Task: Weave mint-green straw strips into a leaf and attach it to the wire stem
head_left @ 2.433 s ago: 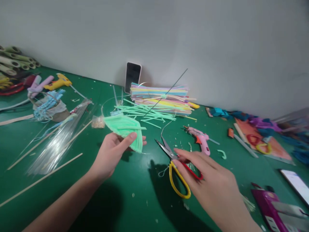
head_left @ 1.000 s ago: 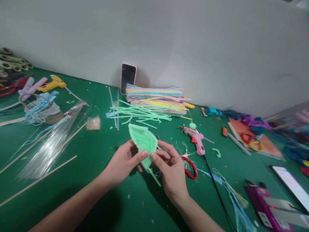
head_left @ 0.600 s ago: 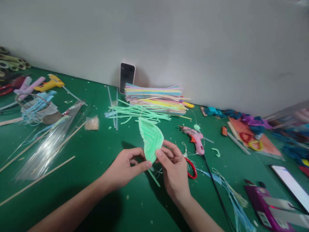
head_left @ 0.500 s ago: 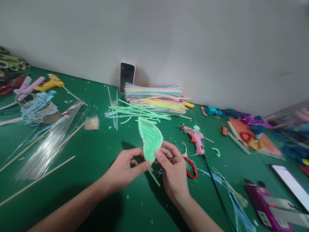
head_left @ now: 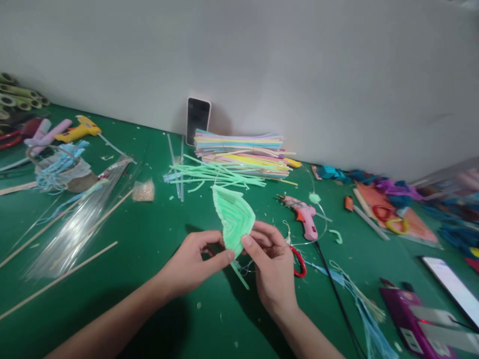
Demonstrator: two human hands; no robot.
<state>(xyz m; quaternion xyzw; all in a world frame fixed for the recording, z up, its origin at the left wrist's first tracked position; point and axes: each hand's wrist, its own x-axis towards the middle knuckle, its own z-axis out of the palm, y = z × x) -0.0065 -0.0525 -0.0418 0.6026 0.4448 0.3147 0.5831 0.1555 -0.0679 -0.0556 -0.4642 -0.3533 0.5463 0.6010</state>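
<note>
A mint-green fuzzy leaf shape, built from rows of bent pipe cleaner, stands upright between my hands above the table. My left hand pinches its lower left edge near the bottom tip. On the other side, my right hand grips the lower right edge, thumb in front and fingers behind. A green stem end pokes out below the tip. Thin clear wire loops around the right hand, with a small green tuft on it. Red-handled scissors lie partly hidden behind the right hand.
Loose green pipe cleaners lie before a multicoloured bundle and a propped phone. A pink glue gun rests to the right, its cord running forward past a purple power strip. Clear plastic sleeves and sticks lie left.
The leaf has turned slightly, showing more of its ridged face. The right hand has shifted a little right and down, and the wire with the green tuft has swung right.
</note>
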